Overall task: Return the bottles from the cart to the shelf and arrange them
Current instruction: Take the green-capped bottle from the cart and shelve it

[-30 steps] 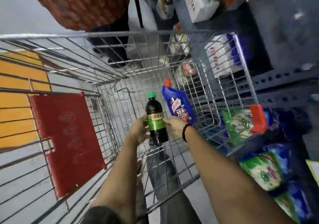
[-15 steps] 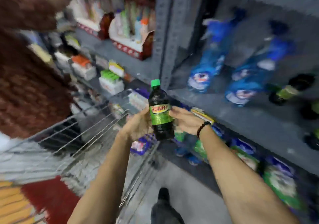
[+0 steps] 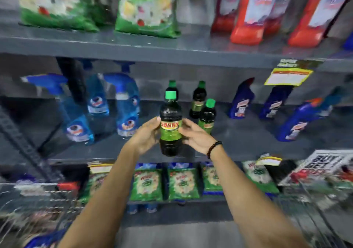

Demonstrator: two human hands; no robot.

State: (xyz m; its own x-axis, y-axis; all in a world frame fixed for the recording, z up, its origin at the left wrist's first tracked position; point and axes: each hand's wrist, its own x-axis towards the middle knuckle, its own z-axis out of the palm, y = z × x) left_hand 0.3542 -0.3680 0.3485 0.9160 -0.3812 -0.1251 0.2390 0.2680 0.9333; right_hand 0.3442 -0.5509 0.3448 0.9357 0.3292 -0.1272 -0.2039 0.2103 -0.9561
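A dark bottle [image 3: 170,114] with a green cap and a green "SUNNY" label is held upright between both hands, in front of the middle grey shelf [image 3: 238,142]. My left hand [image 3: 146,136] grips its left side and my right hand [image 3: 194,136], with a bead bracelet at the wrist, grips its right side. Three matching dark bottles stand on that shelf just behind: one [image 3: 172,87] mostly hidden by the held bottle, one [image 3: 198,98] further back, one [image 3: 207,116] close to my right hand. The wire cart [image 3: 38,205] shows blurred at the lower left.
Blue spray bottles [image 3: 126,104] stand left on the middle shelf, dark blue cleaner bottles [image 3: 242,98] to the right. Green bags [image 3: 147,7] and red bottles [image 3: 250,14] fill the upper shelf. Green packets [image 3: 183,182] line the lower shelf. A yellow price tag [image 3: 288,76] hangs from the upper shelf edge.
Both hands lifted the bottle out of the cart and carried it up to the middle shelf. My view swung from the cart to face the shelves.
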